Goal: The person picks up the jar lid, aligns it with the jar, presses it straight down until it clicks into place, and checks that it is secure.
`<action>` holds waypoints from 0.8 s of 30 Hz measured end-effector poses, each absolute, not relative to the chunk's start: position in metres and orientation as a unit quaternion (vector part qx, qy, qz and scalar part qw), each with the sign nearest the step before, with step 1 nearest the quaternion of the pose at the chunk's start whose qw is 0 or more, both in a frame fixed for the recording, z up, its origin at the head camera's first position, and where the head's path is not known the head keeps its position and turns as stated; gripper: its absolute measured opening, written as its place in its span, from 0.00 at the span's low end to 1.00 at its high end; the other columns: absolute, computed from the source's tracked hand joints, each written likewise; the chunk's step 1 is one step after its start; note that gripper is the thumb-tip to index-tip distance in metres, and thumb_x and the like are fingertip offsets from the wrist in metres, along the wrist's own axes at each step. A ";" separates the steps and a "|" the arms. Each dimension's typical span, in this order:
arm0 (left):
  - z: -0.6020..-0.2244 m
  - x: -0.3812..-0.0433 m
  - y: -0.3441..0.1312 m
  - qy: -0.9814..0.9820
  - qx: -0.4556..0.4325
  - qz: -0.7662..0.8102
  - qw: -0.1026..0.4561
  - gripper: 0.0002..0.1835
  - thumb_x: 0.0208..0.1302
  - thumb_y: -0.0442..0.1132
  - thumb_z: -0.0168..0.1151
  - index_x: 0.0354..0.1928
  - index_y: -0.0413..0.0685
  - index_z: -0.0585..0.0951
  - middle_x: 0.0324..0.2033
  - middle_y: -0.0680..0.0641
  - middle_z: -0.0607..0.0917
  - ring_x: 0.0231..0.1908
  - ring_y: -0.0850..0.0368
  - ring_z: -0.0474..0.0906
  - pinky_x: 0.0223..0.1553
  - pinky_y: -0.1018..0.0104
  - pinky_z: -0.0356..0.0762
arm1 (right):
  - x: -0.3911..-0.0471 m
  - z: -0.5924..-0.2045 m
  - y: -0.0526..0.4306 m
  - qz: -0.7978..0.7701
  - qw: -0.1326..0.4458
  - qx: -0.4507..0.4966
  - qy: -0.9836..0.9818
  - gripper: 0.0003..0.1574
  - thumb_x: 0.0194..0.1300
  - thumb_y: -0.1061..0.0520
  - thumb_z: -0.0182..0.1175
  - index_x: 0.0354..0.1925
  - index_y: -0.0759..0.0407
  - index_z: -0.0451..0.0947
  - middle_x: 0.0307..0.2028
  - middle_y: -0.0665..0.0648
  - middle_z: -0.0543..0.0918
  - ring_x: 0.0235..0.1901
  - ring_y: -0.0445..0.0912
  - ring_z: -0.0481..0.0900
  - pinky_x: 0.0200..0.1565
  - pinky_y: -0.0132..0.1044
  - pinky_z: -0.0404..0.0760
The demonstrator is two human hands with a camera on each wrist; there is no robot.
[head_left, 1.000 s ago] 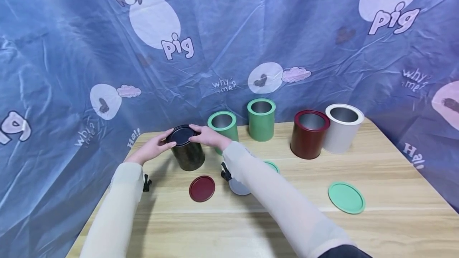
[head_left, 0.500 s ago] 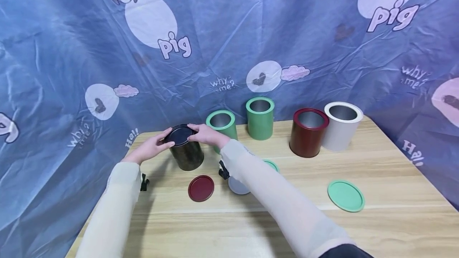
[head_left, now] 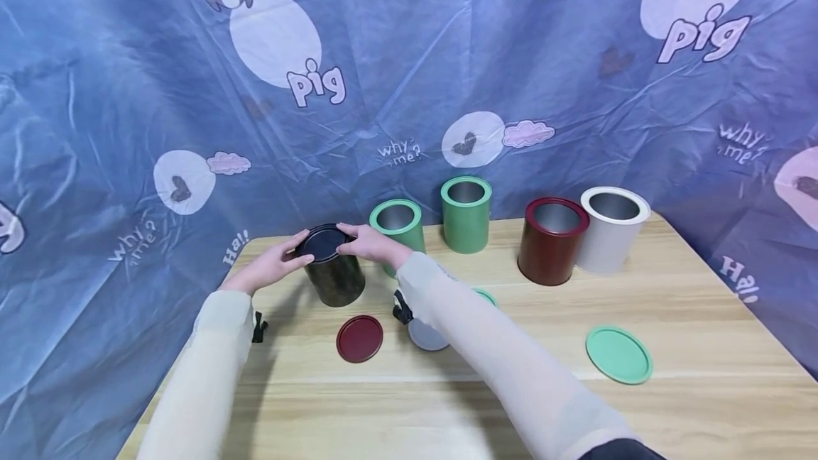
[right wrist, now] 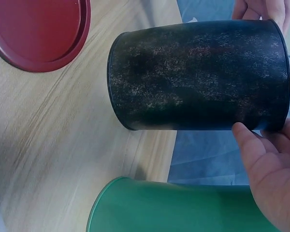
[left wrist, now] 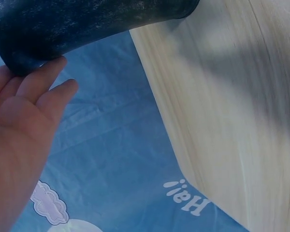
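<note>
Left hand (head_left: 271,261) and right hand (head_left: 371,243) grip opposite sides of the upper rim of the black cylindrical metal can (head_left: 335,281); the fingers bend along its outer wall, with the thumbs toward its top; the can is located between the two hands and appears to stand on the light wood-grain table (head_left: 358,410).

Status, as judged: one can of five is covered; the flat round black lid (head_left: 322,241) sits in the top of the can between the hands; whether it is fully seated cannot be told.

Uncovered: the green cylindrical metal can (head_left: 412,238) just beyond the right hand and partly hidden by it; the second green metal can (head_left: 466,229), farther to that hand's right; the dark red metal can (head_left: 549,254) and the white metal can (head_left: 606,247), both well to its right.

Loose: the dark red round lid (head_left: 360,338), nearer the person than both hands; the pale grey round lid (head_left: 427,336) and a green round lid (head_left: 486,296), both partly hidden by the right sleeve (head_left: 486,353); the other green round lid (head_left: 618,354), well right of the right hand; four cans are thus left without lids.
</note>
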State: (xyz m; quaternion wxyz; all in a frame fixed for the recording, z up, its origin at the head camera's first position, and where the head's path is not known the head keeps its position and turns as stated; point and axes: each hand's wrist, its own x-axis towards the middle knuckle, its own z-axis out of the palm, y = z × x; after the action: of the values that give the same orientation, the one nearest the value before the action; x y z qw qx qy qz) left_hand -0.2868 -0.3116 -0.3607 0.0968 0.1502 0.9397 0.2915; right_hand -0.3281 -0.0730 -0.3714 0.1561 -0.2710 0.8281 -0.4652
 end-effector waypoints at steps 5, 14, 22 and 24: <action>-0.357 -0.287 -0.310 0.940 0.142 0.295 0.094 0.40 0.71 0.53 0.54 0.75 0.42 0.52 0.72 0.32 0.55 0.71 0.33 0.54 0.68 0.40 0.57 | -0.329 -0.373 -0.073 -0.477 0.150 -0.265 0.825 0.41 0.65 0.54 0.58 0.73 0.55 0.58 0.72 0.59 0.62 0.72 0.50 0.59 0.72 0.38 0.58; -0.366 -0.283 -0.310 0.935 0.147 0.314 0.071 0.37 0.71 0.48 0.55 0.74 0.39 0.54 0.70 0.29 0.58 0.67 0.32 0.61 0.66 0.41 0.63 | -0.323 -0.379 -0.075 -0.486 0.144 -0.252 0.824 0.40 0.66 0.53 0.56 0.73 0.51 0.58 0.70 0.60 0.66 0.70 0.52 0.62 0.70 0.43 0.61; -0.366 -0.278 -0.307 0.936 0.142 0.319 0.051 0.36 0.72 0.45 0.55 0.73 0.36 0.55 0.70 0.28 0.59 0.66 0.32 0.63 0.66 0.42 0.64 | -0.317 -0.383 -0.072 -0.498 0.126 -0.248 0.821 0.38 0.67 0.51 0.56 0.73 0.50 0.60 0.68 0.59 0.69 0.68 0.51 0.65 0.68 0.42 0.65; -0.367 -0.276 -0.307 0.939 0.138 0.313 0.041 0.37 0.71 0.46 0.55 0.73 0.35 0.55 0.70 0.28 0.59 0.66 0.32 0.62 0.67 0.43 0.62 | -0.316 -0.384 -0.070 -0.492 0.122 -0.257 0.823 0.37 0.69 0.50 0.56 0.73 0.50 0.60 0.68 0.60 0.69 0.68 0.51 0.66 0.68 0.42 0.66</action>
State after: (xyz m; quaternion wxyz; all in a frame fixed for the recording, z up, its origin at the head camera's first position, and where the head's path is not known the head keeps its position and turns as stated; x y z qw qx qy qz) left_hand -0.2763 -0.3066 -0.3671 0.0407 0.1379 0.9388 0.3129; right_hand -0.3159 -0.0696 -0.3838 0.1218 -0.2570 0.8231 -0.4916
